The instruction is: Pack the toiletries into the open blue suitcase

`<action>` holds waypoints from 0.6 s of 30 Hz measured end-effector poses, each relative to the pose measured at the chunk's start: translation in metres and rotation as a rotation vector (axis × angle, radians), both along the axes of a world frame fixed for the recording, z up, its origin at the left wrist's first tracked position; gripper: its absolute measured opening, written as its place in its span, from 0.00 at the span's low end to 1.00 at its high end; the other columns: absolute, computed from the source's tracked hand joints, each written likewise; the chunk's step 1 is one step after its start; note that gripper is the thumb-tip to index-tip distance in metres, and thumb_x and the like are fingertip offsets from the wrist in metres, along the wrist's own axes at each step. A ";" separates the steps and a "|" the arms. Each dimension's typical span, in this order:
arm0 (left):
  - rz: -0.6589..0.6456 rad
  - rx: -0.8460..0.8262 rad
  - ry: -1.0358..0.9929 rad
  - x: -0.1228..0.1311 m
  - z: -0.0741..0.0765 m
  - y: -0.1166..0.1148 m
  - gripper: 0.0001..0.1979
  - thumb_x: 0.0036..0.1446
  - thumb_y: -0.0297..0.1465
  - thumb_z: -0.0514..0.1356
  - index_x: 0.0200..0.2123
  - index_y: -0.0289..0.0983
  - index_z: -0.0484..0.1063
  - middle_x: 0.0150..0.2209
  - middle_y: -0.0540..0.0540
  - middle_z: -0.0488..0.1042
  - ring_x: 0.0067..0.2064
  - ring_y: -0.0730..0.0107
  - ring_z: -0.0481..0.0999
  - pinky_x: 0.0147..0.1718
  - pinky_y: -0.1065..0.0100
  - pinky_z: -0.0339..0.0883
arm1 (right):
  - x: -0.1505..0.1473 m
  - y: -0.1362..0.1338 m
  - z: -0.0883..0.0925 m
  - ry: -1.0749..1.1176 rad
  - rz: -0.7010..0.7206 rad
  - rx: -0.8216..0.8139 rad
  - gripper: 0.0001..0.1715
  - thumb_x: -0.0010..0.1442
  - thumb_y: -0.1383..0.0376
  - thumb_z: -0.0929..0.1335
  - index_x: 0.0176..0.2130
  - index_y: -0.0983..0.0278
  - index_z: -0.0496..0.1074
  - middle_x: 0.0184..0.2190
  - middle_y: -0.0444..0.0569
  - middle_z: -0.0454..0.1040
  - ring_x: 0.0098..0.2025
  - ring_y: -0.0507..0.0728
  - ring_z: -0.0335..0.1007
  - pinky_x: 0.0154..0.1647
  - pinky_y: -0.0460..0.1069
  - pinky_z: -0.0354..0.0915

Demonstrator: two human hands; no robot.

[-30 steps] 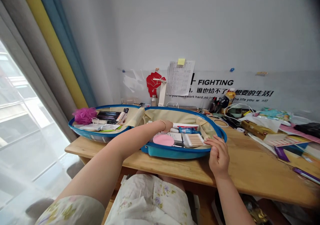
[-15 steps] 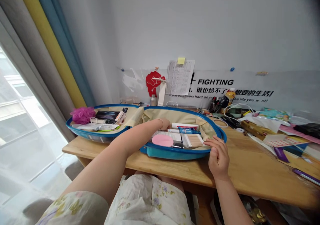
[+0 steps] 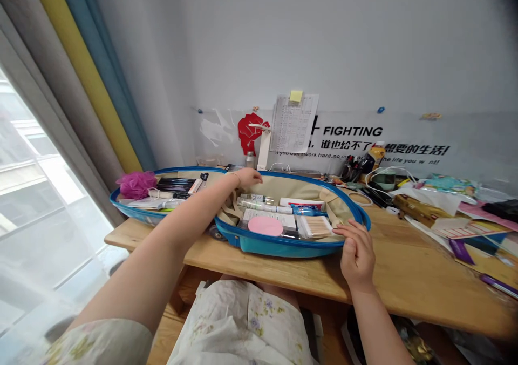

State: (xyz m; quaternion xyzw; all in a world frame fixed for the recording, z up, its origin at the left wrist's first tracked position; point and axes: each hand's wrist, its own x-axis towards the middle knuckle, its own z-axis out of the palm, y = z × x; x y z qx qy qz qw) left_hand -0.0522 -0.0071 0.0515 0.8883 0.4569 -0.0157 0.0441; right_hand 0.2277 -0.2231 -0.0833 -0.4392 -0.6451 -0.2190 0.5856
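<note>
Left hand (image 3: 251, 177) is half-curled, can't tell if it's gripping anything, at 11 o'clock on the right half of an open, blue, beige-lined suitcase (image 3: 283, 248) on a wooden desk (image 3: 404, 262), right hand (image 3: 358, 254) loosely open and empty at 4, beside clear-boxed cotton swabs (image 3: 315, 227), pink oval pad (image 3: 265, 226) at 7.

On my left the window (image 3: 20, 154) gives strong, whitish daylight, while the wall (image 3: 332, 41) before me is softly grey and my view's upper right corner is dark.
</note>
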 end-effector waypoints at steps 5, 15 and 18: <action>0.272 0.123 0.008 -0.105 0.018 0.007 0.22 0.63 0.41 0.48 0.52 0.42 0.74 0.52 0.47 0.76 0.53 0.61 0.73 0.52 0.68 0.64 | 0.001 0.002 -0.001 0.004 0.007 0.011 0.17 0.65 0.66 0.58 0.36 0.62 0.74 0.37 0.52 0.77 0.53 0.62 0.69 0.55 0.63 0.64; 0.583 0.054 0.111 -0.257 -0.008 -0.019 0.24 0.57 0.43 0.51 0.51 0.41 0.74 0.49 0.45 0.78 0.48 0.61 0.75 0.48 0.68 0.68 | 0.002 0.003 -0.001 0.003 -0.011 0.010 0.18 0.65 0.64 0.57 0.36 0.61 0.74 0.37 0.52 0.77 0.52 0.62 0.70 0.55 0.63 0.64; 0.591 -0.044 0.150 -0.268 -0.020 -0.024 0.24 0.47 0.41 0.58 0.48 0.42 0.76 0.44 0.45 0.79 0.43 0.61 0.77 0.44 0.67 0.70 | 0.002 0.004 -0.001 0.008 -0.019 0.004 0.19 0.66 0.62 0.57 0.36 0.61 0.74 0.36 0.52 0.76 0.52 0.63 0.70 0.54 0.63 0.65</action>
